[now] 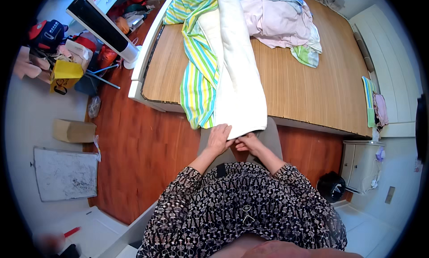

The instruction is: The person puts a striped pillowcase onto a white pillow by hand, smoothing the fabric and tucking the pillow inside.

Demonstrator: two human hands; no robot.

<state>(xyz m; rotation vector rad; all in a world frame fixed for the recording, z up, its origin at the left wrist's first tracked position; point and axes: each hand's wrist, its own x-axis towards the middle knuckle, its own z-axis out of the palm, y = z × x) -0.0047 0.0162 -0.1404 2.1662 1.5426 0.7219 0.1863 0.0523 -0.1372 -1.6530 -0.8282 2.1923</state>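
Observation:
A long white quilt [243, 88] lies lengthwise over the bed, its near end hanging past the bed's front edge over my lap. Along its left side runs a striped cover [199, 79] in green, yellow, blue and white, partly bunched. My left hand [219, 139] grips the near left corner of the quilt, fingers on top and the thumb out of sight. Beside it, my right hand [250, 143] holds the near hem with curled fingers, partly hidden under the edge. The two hands are close together.
The bed [308, 88] has a brown ribbed mat. A pink cloth [272, 23] lies crumpled on its far part. At the left stand a tower fan [105, 30], piled bags and a cardboard box [73, 130]. A small cabinet [362, 166] and black bag [331, 186] are right.

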